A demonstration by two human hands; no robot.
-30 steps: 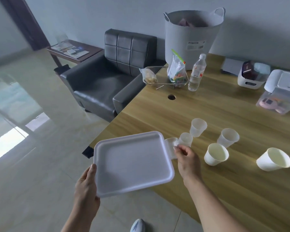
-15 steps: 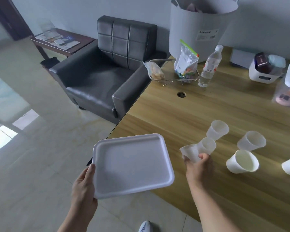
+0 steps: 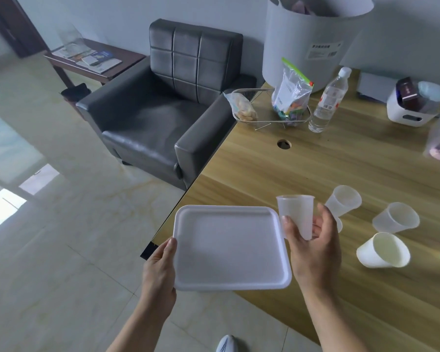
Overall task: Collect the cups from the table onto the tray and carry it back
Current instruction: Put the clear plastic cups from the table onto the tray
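White tray [image 3: 229, 250] held level over the table's [image 3: 315, 168] near-left corner, empty, left half jutting past the edge above open floor [image 3: 61, 250]. Gripped at its left rim by the left hand [image 3: 160, 265], thumb on top. Translucent cup [image 3: 296, 214] upright in the right hand [image 3: 313, 242], fingers closed round it, just beside the tray's right rim. Four more cups on the wood to the right.

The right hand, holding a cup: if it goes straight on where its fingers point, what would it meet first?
The right hand points up-image, away across the table. First would likely be the tipped translucent cup just beyond its fingertips, though depth is uncertain. The held cup stays beside the tray.
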